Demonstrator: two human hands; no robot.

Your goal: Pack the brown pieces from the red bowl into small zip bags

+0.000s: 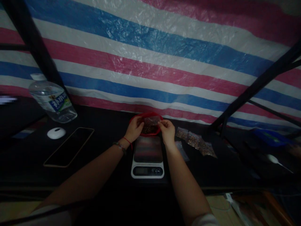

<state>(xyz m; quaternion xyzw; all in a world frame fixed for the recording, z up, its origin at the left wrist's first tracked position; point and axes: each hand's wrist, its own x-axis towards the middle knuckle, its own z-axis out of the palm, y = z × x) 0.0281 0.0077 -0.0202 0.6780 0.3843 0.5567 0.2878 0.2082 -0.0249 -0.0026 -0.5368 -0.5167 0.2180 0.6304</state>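
Note:
A small clear plastic bag [152,120] is stretched between my two hands, over a red bowl [152,114] with dark brown loose bits in it. My right hand [167,129] pinches the bag's right edge. On the other side, my left hand [134,129] has its thumb and fingers closed at the bag's left end. How much of the brown stuff is in the bag or behind it I cannot tell. In front of the bowl, between my forearms, lies a white kitchen scale [148,153] with nothing on its plate.
Several filled zip bags [194,140] and a flat bag [182,151] lie right of my right hand. Leftward are a phone [69,147], a white rounded case [56,133] and a water bottle [53,100]. Far right are a white spoon [274,159] and blue tray [270,138].

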